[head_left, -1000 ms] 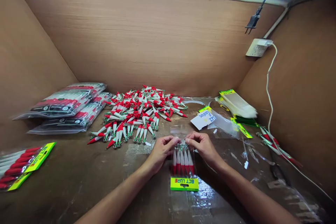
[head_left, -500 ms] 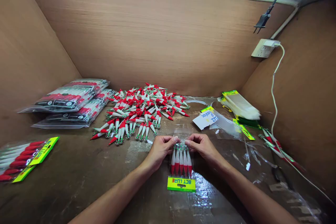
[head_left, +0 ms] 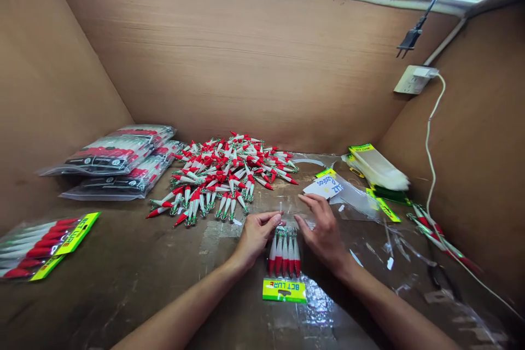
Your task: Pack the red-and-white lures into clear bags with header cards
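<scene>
A clear bag of red-and-white squid lures (head_left: pixel 284 254) lies flat before me, its yellow-green header card (head_left: pixel 284 291) towards me and lettered BCT LURE. My left hand (head_left: pixel 258 234) pinches the bag's far end with thumb and forefinger, beside the hooks. A small pale strip stands up at those fingertips. My right hand (head_left: pixel 322 229) is at the bag's far right corner, fingers apart and holding nothing that I can see. Behind my hands lies a heap of loose lures (head_left: pixel 229 175), red and white with green hooks.
Filled bags (head_left: pixel 118 158) are stacked at the back left. Packed lures with yellow cards (head_left: pixel 45 240) lie at the left edge. Toward the right are a handwritten white card (head_left: pixel 322 188), empty bags (head_left: pixel 379 169), loose lures (head_left: pixel 445 240) and a white cable (head_left: pixel 429 147) hanging down from a socket.
My right hand has let go of the bag's far end, and its fingers have spread and lifted. My left hand keeps its pinch. The view has shifted slightly.
</scene>
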Available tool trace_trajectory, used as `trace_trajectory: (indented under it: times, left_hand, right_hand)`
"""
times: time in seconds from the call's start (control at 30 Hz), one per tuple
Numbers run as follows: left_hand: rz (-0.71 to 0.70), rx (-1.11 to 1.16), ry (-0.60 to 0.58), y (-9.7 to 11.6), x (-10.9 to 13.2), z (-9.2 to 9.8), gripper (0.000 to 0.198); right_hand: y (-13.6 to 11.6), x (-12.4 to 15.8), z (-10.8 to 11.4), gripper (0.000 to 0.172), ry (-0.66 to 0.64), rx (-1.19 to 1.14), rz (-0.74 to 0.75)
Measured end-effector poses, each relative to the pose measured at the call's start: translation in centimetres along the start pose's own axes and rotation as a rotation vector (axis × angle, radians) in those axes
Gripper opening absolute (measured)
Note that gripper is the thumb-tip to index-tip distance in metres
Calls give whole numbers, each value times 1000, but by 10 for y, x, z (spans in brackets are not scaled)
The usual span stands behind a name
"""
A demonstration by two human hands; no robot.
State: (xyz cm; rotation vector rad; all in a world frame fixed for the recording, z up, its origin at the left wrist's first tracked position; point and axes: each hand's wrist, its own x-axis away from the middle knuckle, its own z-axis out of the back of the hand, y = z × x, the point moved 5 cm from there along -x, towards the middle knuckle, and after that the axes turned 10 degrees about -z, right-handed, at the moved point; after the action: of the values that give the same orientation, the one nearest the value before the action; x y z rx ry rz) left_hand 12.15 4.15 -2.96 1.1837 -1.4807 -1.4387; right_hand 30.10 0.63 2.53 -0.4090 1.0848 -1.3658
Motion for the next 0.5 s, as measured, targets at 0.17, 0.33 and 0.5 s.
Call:
trace_trajectory:
  times: [0.17,0.33,0.5]
  left_hand:
    - [-165,-165,-53,21,2,-1,39]
    - [-223,-289,-71,33,6,2,31]
    - [-208,-316,-67,30,7,5,29]
  right_hand:
    - [-38,-2,-17,27,-106,314,372]
    - [-52,-17,-38,12,-266,615,492]
    - [-51,-22,-48,14,-253,829,585]
